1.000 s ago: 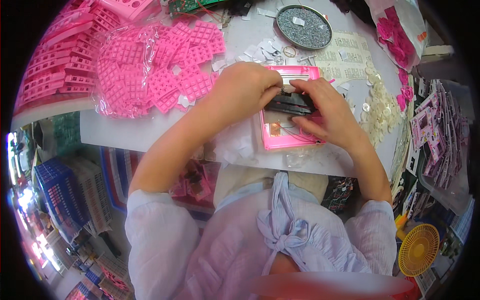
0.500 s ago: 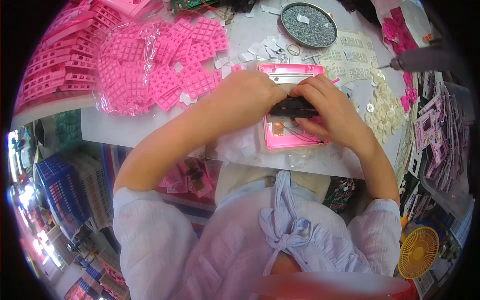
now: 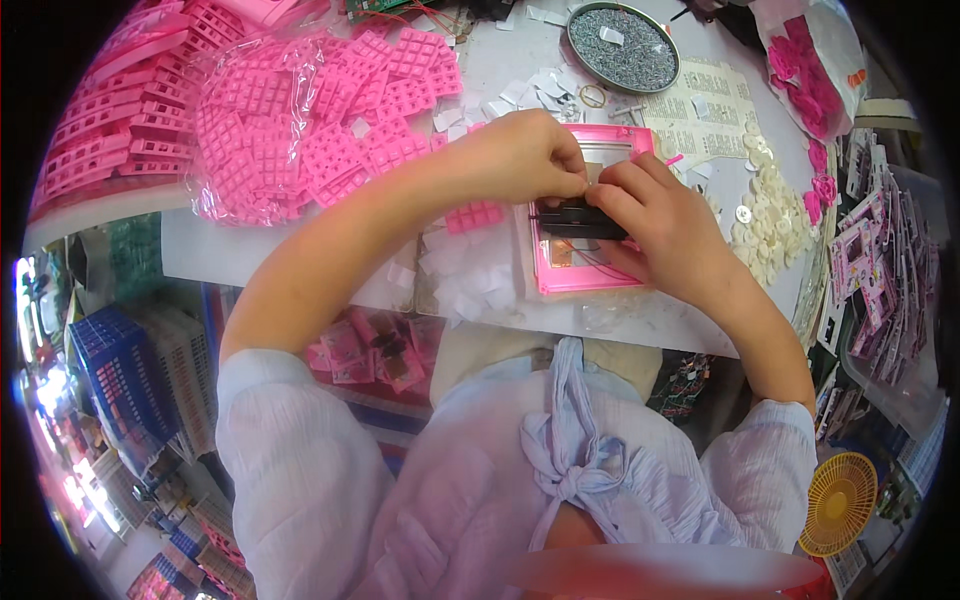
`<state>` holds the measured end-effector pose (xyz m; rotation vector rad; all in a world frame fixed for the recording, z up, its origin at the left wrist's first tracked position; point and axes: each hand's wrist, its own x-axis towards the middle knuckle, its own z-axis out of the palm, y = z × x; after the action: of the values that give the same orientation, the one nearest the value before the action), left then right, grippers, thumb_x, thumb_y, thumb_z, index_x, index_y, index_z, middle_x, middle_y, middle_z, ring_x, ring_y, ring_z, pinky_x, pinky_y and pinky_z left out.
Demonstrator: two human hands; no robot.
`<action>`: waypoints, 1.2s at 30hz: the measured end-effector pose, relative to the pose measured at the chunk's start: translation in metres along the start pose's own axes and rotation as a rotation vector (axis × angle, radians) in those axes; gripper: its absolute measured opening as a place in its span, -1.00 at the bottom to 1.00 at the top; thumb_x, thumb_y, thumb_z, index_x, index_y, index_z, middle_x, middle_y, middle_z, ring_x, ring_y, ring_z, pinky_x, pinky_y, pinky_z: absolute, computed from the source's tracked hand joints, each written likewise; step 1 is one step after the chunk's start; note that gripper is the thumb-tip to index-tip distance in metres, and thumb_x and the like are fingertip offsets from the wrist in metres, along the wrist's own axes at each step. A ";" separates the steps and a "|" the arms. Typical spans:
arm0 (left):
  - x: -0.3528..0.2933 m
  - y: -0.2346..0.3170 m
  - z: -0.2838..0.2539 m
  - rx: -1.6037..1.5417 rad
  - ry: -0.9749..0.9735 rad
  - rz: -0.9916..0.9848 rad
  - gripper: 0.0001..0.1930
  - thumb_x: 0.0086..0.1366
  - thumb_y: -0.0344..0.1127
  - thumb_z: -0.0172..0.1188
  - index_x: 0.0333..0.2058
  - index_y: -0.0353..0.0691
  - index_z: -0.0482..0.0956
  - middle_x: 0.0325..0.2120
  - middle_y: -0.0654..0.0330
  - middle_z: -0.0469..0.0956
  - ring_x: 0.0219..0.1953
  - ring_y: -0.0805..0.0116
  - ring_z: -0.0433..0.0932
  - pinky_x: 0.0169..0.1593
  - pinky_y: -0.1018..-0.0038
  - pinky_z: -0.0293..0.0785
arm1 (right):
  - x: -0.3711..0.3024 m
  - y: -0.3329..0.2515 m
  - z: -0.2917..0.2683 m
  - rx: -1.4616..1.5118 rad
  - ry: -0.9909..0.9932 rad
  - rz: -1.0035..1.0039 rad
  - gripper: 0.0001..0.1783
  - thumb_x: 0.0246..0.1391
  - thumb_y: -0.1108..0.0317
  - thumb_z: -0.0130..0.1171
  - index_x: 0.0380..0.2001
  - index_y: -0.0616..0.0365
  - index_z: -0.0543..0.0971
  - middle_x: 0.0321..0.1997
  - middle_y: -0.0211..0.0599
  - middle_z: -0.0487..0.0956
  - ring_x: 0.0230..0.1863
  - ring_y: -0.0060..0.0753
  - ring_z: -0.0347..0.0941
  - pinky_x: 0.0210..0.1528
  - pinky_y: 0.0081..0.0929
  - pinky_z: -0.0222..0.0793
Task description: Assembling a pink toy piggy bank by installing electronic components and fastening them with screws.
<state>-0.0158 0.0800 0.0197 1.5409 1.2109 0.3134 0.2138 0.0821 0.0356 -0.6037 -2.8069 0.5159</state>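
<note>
While the right hand (image 3: 665,215) curls over the right end of a black part (image 3: 580,222), fingers on its far side and thumb toward the near side, it appears to grip it firmly. The left hand (image 3: 525,160) is closed in a thumb-and-forefinger pinch at the part's far edge; whether something small sits between those fingertips cannot be told. The black part lies over the middle of a pink frame (image 3: 590,283), which rests on the white table (image 3: 215,250). Its faint sheen suggests light, stiff, rather slippery plastic, best held by the long edges or the free left end, with modest pressure. The frame looks light and rigid too, likely to skid if pushed; its near rim offers a bare place to steady it. Thin wires (image 3: 600,262) near the thumb seem the fragile portion and should not be tugged. Farther out, pink keypads (image 3: 265,145) lie left, a round tray (image 3: 640,91) far, and white discs (image 3: 765,235) right.
</note>
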 end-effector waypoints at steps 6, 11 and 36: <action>0.005 0.018 -0.003 0.206 -0.080 -0.046 -0.84 0.17 -0.34 0.26 -0.41 -0.36 0.66 -0.60 0.16 0.61 -0.54 0.45 0.55 -0.42 0.47 0.46 | -0.003 -0.022 0.007 -0.273 0.076 0.033 -0.68 -0.18 0.43 0.28 -0.25 0.11 0.55 -0.24 -0.34 0.48 -0.16 -0.23 0.43 -0.29 -0.37 0.51; 0.001 0.006 0.000 0.261 -0.046 0.052 -0.82 0.20 -0.33 0.24 -0.40 -0.38 0.65 -0.58 0.10 0.61 -0.54 0.40 0.56 -0.42 0.41 0.47 | 0.004 -0.021 0.002 -0.202 0.029 0.013 -0.74 -0.14 0.38 0.20 -0.28 0.15 0.56 -0.24 -0.33 0.48 -0.17 -0.26 0.42 -0.28 -0.43 0.48; -0.013 0.002 0.000 0.324 0.062 0.362 -0.85 0.22 -0.37 0.25 -0.31 -0.34 0.62 -0.50 0.00 0.59 -0.44 0.12 0.59 -0.32 0.29 0.47 | -0.009 0.004 0.016 0.108 0.163 0.054 -0.39 -0.30 0.47 0.41 -0.05 0.14 0.47 -0.17 -0.22 0.47 -0.12 -0.06 0.41 -0.12 -0.23 0.49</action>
<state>-0.0203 0.0700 0.0265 2.0510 1.0619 0.4181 0.2189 0.0774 0.0184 -0.6691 -2.5976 0.5957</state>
